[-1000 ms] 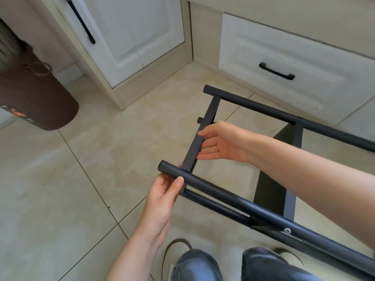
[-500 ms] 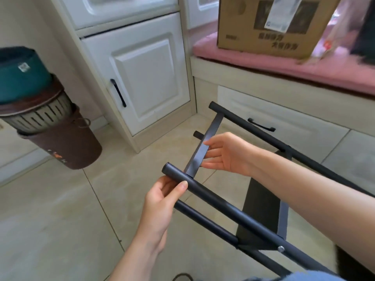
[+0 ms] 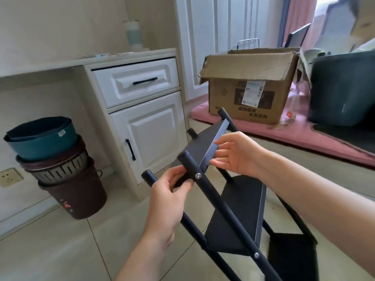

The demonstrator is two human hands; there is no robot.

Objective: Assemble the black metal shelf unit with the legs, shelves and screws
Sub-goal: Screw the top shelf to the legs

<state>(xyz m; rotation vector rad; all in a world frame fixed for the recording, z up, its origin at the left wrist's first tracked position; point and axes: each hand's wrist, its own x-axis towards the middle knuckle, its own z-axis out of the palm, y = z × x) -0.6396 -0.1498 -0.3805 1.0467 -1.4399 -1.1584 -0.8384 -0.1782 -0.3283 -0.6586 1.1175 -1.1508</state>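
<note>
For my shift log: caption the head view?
Both hands, left hand and right hand, steady the top shelf of the black shelf unit.

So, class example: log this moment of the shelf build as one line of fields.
stage: shelf unit held tilted | left hand: grips front leg by screw | right hand: fingers on top shelf edge
</note>
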